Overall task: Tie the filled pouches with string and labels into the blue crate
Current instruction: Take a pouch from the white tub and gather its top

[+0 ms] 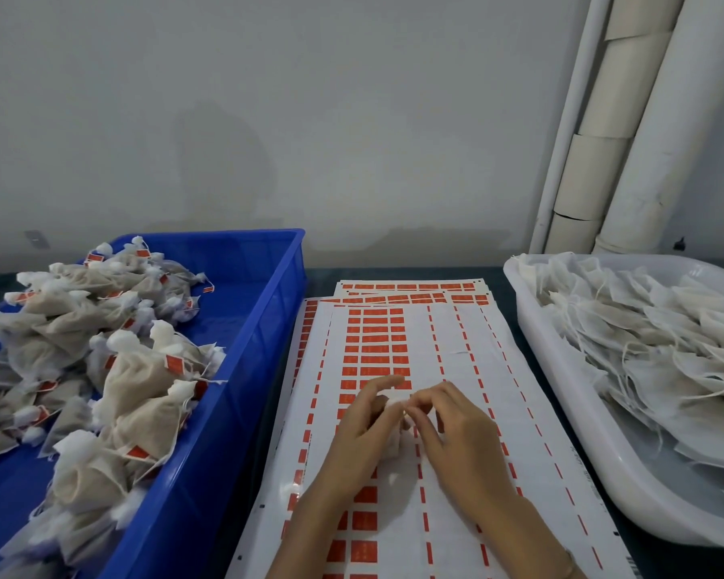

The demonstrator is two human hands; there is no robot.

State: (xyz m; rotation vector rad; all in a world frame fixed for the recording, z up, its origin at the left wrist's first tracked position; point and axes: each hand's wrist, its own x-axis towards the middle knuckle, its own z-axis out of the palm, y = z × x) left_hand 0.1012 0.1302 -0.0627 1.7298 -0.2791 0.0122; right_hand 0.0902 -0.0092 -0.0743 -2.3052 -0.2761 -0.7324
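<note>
Above the label sheets, my left hand (362, 428) and my right hand (448, 428) meet around one small white pouch (393, 442). Both hands pinch its gathered top; most of the pouch is hidden between them. Red labels sit in rows on the white label sheets (393, 348) spread under my hands. On the left stands the blue crate (251, 328), heaped with tied pouches (143, 390) that carry red labels. A white tub (561, 390) on the right holds a pile of flat untied pouches (644, 348) with loose strings.
More label sheets (414, 292) are stacked behind, towards the wall. White pipes (627, 119) run up the wall at the back right. The dark tabletop (322, 277) shows between the crate and the sheets.
</note>
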